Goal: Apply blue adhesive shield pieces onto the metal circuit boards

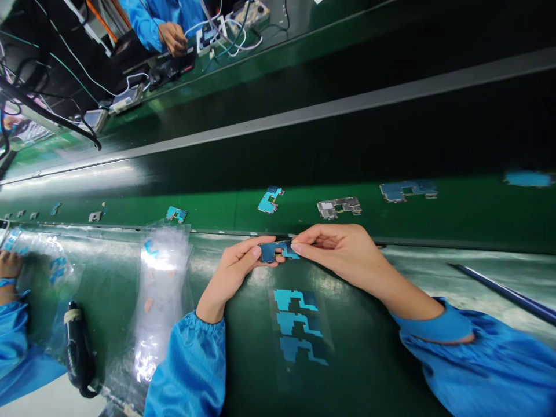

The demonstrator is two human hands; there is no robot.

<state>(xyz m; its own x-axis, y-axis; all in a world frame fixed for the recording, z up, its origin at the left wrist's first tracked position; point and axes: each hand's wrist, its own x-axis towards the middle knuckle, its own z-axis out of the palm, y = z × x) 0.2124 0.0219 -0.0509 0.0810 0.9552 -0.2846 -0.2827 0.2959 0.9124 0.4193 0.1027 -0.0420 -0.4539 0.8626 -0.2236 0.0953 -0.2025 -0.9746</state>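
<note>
My left hand (pixel 238 263) grips the left end of a small circuit board (pixel 270 251) whose upper face carries blue film. With thumb and forefinger, my right hand (pixel 332 246) pinches at the board's right end, on the blue film there; whether it holds film or board edge is hidden by the fingertips. Just below the hands, a clear sheet lies on the green table with several blue stickers (pixel 290 300) in the same stepped outline. Beyond the hands, a bare grey circuit board (pixel 339 207) and a blue-covered board (pixel 270 199) rest on the green belt.
More boards (pixel 408 190) lie spread along the belt (pixel 217 208). Clear plastic sheets (pixel 163 301) and a dark handled tool (pixel 78 350) are on my left, near another person's hand (pixel 9 264). A dark pen-like rod (pixel 508 292) lies right. Across, a co-worker's hand (pixel 172 38) is among cables.
</note>
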